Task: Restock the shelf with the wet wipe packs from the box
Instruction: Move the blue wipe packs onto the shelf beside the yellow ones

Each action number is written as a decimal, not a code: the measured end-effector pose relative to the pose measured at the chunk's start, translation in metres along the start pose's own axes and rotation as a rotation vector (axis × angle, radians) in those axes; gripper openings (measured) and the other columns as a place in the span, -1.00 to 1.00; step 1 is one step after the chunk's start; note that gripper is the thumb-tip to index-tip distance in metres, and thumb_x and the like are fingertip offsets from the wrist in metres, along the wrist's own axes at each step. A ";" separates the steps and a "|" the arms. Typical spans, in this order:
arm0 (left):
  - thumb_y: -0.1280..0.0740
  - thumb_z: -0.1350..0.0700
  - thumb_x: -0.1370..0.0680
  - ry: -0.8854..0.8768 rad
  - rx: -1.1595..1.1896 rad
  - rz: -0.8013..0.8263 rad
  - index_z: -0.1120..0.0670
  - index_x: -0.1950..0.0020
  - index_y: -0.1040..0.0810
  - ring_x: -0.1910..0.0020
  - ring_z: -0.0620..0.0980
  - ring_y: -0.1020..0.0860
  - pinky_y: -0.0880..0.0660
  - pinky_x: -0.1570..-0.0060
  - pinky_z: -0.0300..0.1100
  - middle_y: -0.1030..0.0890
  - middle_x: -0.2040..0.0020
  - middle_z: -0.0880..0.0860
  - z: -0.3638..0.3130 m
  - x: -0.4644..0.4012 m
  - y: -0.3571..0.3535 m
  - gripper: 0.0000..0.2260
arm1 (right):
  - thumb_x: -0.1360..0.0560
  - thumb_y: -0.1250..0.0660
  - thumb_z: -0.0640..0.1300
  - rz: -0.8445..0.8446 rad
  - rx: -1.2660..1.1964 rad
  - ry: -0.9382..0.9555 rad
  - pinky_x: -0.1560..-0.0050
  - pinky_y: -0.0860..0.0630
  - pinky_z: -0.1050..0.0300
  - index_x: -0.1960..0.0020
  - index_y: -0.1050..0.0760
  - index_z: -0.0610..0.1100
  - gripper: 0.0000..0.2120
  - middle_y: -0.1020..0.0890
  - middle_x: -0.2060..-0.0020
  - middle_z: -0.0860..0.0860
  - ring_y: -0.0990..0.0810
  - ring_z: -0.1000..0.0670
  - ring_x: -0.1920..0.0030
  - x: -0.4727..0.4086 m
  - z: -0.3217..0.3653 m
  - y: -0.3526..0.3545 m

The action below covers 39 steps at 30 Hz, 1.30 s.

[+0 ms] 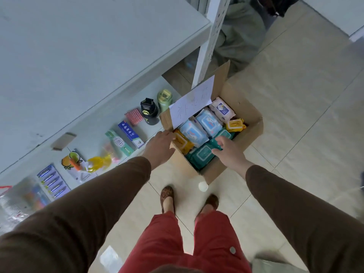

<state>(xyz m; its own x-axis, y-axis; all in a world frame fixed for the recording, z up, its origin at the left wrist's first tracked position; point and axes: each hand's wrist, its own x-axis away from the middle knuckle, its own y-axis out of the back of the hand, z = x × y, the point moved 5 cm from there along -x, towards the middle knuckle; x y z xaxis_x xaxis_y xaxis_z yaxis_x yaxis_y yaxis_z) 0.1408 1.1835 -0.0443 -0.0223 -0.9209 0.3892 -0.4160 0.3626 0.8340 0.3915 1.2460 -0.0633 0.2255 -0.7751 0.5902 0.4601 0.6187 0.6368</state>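
Head view looks straight down past two brown sleeves to a cardboard box (244, 154) on a glossy tiled floor (295, 115). Its brown flaps stand open; a white paper sheet (192, 102) with handwriting lies over the flap at 11 o'clock and hides part of the contents. Inside, soft plastic wet wipe packs (208, 121) lie tightly side by side: pale blue ones in the middle, a white one at 1 o'clock, yellow ones at 3 and 9 o'clock, teal ones along the near edge.

The left hand (159, 146) hangs over the box's 9 o'clock corner, its grip loose with fingers fairly straight, tips at a yellow pack (182, 141); whether they touch it I cannot tell. The right hand (229, 152) has its grip curled round the edge of a teal pack (203, 154) at the near side.

At 9 o'clock from the box runs the low grey shelf (84, 127), smooth and flat, under a broad upper board. On it, from nearest the box outward: a green bottle (164, 99), a black bottle (149, 111), a small red pack, two long toothpaste cartons (130, 133), crinkly yellow wrapping, a card with an orange print and a blister card of blades. A white perforated upright (211, 36) rises just behind the box at 12 o'clock, crowding that side. Open floor lies at 3 o'clock. A small white round object (203, 186) sits against the box's near corner, just ahead of the patterned shoes (167, 196).
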 end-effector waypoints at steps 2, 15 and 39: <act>-0.33 0.07 -0.55 0.033 -0.014 0.041 0.03 -0.39 -0.41 -0.32 0.07 -0.37 -0.42 -0.25 0.04 -0.43 -0.33 0.02 -0.004 -0.023 -0.017 -0.60 | -0.58 -0.34 0.02 0.043 0.018 -0.008 -0.07 -0.40 0.14 -0.46 -0.33 -0.01 -0.51 -0.50 -0.35 0.02 -0.51 0.00 -0.29 -0.026 -0.015 0.002; -0.33 0.18 -0.49 0.020 -0.404 0.188 0.08 -0.38 -0.33 -0.23 0.07 -0.43 -0.47 -0.08 -0.06 -0.42 -0.30 0.05 -0.020 -0.207 -0.129 -0.53 | -0.52 -0.44 -0.04 0.236 0.141 -0.018 -0.13 -0.49 0.07 -0.49 -0.30 -0.16 -0.38 -0.47 -0.37 -0.12 -0.51 -0.14 -0.30 -0.246 -0.120 0.005; -0.27 0.26 -0.46 -0.207 -0.933 0.257 0.16 -0.19 -0.49 -0.21 0.20 -0.42 -0.33 -0.21 0.00 -0.50 -0.13 0.11 -0.016 -0.314 -0.245 -0.71 | -0.11 -0.61 0.23 0.252 0.048 -0.050 -0.01 -0.63 -0.02 -0.05 -0.60 -0.12 -0.35 -0.67 0.03 -0.04 -0.64 -0.07 0.03 -0.391 -0.163 -0.067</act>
<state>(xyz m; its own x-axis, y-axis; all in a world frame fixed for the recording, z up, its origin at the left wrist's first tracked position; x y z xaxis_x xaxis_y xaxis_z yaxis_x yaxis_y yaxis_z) 0.2641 1.3861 -0.3644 -0.2070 -0.7732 0.5994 0.5051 0.4403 0.7423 0.4130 1.4869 -0.4175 0.2843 -0.5895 0.7560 0.3531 0.7976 0.4891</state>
